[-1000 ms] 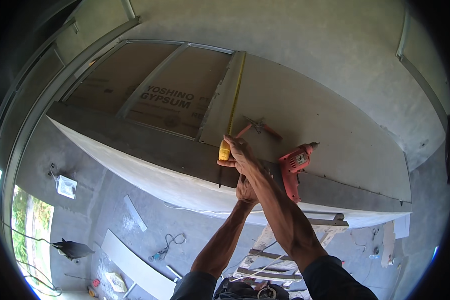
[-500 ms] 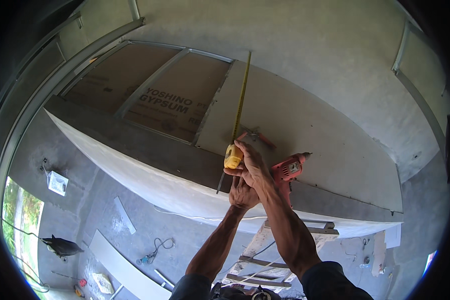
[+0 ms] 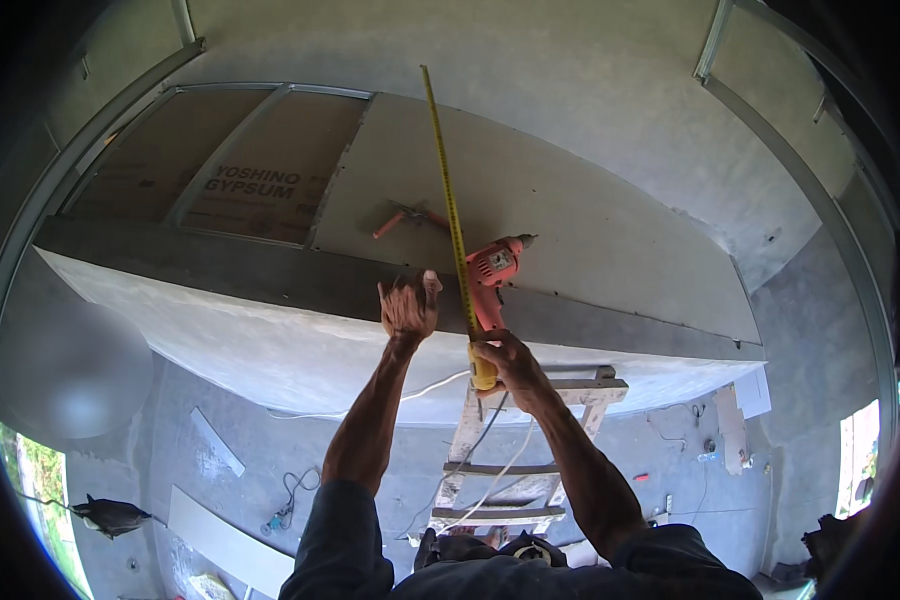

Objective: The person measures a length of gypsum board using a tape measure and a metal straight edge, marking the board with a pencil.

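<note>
My right hand (image 3: 516, 368) grips a yellow tape measure (image 3: 482, 368) in front of the ledge. Its long yellow blade (image 3: 444, 170) sticks out, rising past the ledge toward the far wall. To the left, my left hand (image 3: 408, 306) is at the ledge's front edge, fingers apart and thumb raised, apparently holding nothing. Just right of the blade lies a red power drill (image 3: 492, 272), its bit pointing away to the right. Behind my left hand, a tool with orange handles (image 3: 400, 220) rests on the pale board (image 3: 590, 240), partly crossed by the blade.
Left of the board, metal framing (image 3: 235, 155) surrounds brown printed panels (image 3: 260, 190). A paint-splashed wooden ladder (image 3: 500, 470) stands below, with cables across it. On the floor are a long pale board strip (image 3: 225, 540) and a corded tool (image 3: 280, 518). Curved metal channels (image 3: 30, 220) run overhead.
My hands have parted: the right has drawn the tape measure down and toward me, with more blade showing. My left has let go of it and shifted left. The view has swung right.
</note>
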The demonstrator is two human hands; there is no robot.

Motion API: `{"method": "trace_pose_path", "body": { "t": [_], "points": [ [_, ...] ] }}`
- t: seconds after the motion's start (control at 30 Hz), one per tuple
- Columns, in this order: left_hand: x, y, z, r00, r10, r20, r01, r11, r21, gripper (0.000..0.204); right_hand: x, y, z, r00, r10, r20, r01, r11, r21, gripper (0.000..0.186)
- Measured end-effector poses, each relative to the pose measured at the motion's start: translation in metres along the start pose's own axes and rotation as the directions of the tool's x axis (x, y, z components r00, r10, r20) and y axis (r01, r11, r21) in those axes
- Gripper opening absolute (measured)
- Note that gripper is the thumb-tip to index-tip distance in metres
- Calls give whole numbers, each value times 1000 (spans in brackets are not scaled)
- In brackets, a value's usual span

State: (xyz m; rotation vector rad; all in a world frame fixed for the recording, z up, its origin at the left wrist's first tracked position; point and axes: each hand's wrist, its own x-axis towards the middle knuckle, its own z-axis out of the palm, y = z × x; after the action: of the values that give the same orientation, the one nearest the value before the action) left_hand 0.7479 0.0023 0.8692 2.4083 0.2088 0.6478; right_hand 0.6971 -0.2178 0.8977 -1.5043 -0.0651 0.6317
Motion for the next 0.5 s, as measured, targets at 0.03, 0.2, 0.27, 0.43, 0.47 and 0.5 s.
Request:
{"method": "trace_pose_path", "body": {
  "t": [0.03, 0.2, 0.27, 0.43, 0.47, 0.5],
  "points": [
    [0, 2, -1, 1000, -2, 4, 2, 1000, 1, 58, 0, 8, 4, 1000, -1, 23, 1, 1000, -3, 44],
    [0, -7, 5, 998, 21, -57, -13, 991, 134, 51, -4, 24, 28, 996, -17, 89, 16, 1000, 13, 43],
    [-3, -6, 11, 984, 65, -164, -30, 977, 211, 38, -6, 28, 29, 996, -16, 90, 15, 1000, 18, 46],
    [2, -8, 15, 982, 129, -140, -86, 957, 278, 32, -11, 41, 23, 993, -19, 115, 14, 999, 48, 63],
    [2, -7, 16, 979, 124, -159, -76, 957, 280, 31, -16, 46, 19, 992, -8, 129, 0, 998, 62, 70],
    [2, -7, 19, 977, 120, -177, -66, 957, 282, 30, -23, 52, 14, 986, 51, 156, -62, 996, 66, 71]
  ]
}}
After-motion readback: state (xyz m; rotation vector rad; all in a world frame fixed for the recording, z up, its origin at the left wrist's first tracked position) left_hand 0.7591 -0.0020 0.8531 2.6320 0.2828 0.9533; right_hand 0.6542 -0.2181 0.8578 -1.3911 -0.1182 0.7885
